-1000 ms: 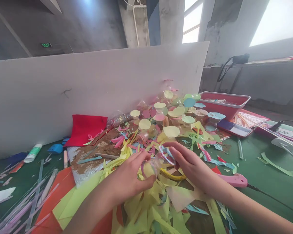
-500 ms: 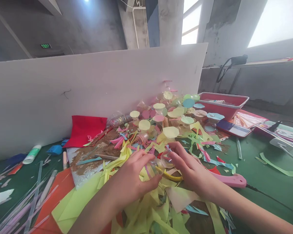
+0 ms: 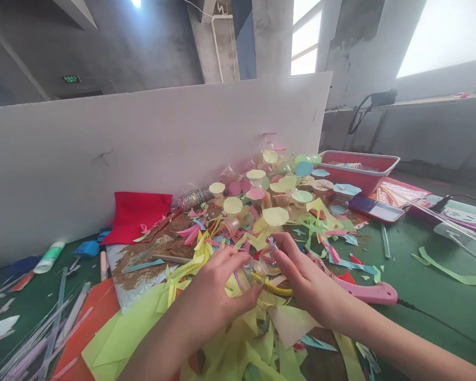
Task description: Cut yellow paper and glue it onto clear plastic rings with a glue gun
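Note:
My left hand (image 3: pixel 232 278) curls its fingers and thumb around a small clear plastic cup-like piece (image 3: pixel 246 276). Close beside it, my right hand (image 3: pixel 297 267) pinches a second clear round piece (image 3: pixel 266 259) between thumb and fingers. The two pieces nearly meet; whether they touch I cannot tell. Beneath both hands lies a heap of yellow-green paper scraps (image 3: pixel 238 344). A yellow curved strip (image 3: pixel 277 288) shows between the hands. Next to my right forearm rests a pink corded tool handle (image 3: pixel 375 292), its front part hidden by the hand.
Beyond the hands stand several clear plastic pieces topped with coloured paper discs (image 3: pixel 275 216). Red paper (image 3: pixel 140 217) and a glue stick (image 3: pixel 49 257) lie left. A pink basket (image 3: pixel 360 174) and a power strip (image 3: pixel 466 217) stand right. A white board (image 3: pixel 150 140) closes the back.
The view has shifted slightly, so the scene sits a little further left. Both hands keep nearly the same pose and their hold on the clear pieces.

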The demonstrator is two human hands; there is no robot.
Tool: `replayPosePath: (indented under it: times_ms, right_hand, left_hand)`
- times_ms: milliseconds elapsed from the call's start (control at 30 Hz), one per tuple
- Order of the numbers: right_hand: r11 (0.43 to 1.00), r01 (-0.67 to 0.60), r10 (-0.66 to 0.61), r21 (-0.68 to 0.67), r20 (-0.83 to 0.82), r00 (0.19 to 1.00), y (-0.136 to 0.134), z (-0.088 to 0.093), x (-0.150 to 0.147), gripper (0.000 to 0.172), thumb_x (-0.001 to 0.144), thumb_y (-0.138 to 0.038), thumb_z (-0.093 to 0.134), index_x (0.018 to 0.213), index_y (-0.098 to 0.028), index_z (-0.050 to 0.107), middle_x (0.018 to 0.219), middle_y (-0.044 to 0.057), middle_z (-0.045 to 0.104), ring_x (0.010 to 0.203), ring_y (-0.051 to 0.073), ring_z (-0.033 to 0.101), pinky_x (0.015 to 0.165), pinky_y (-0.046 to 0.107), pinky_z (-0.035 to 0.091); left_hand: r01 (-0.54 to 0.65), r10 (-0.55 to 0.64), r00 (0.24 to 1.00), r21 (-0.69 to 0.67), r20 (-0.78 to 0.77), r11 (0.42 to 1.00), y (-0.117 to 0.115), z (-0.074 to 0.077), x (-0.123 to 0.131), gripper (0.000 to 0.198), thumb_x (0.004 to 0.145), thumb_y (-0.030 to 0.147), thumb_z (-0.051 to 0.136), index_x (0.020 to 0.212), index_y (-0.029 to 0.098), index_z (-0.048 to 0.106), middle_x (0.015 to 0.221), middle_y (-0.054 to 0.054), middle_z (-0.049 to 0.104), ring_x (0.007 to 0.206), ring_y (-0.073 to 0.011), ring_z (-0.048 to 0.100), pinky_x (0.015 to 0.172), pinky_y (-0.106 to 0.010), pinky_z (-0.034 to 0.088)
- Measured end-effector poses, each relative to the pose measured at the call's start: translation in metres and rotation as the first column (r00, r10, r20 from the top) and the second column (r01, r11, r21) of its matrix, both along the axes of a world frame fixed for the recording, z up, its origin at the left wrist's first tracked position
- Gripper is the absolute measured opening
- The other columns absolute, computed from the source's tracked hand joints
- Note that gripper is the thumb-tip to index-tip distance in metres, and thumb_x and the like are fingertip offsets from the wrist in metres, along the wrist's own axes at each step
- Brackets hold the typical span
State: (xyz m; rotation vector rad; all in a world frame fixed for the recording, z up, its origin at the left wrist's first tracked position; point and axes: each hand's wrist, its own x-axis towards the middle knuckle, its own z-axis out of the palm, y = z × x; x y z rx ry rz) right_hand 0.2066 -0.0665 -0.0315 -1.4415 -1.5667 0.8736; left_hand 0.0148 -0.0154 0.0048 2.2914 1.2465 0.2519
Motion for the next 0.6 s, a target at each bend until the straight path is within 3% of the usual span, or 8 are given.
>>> replayPosePath:
  times_ms: [467,600]
  right_hand:
    - [0.998,-0.02,0.022,-0.054,0.041,0.999,0.0,0.001,0.003,0.054,0.096,-0.061,0.023,0.13,-0.022,0.04,0.125,0.01,0.056,0.11,0.025,0.056,0.092,0.037,0.043]
    - [0.999,-0.048,0.047,0.008,0.058,0.997,-0.002,0.006,0.005,0.048,0.097,-0.058,0.027,0.127,-0.024,0.044,0.125,0.008,0.055,0.111,0.024,0.054,0.094,0.036,0.042]
  left_hand:
    - [0.0,0.002,0.999,0.036,-0.045,0.999,0.001,-0.006,0.001,0.064,0.081,0.067,0.051,0.129,0.026,0.055,0.145,-0.01,0.046,0.133,-0.0328,0.043,0.106,-0.045,0.038]
    - [-0.007,0.007,1.0,-0.034,0.016,0.999,-0.002,-0.011,0.005,0.049,0.079,0.057,0.06,0.118,0.028,0.06,0.13,-0.006,0.059,0.118,-0.0306,0.055,0.095,-0.041,0.046]
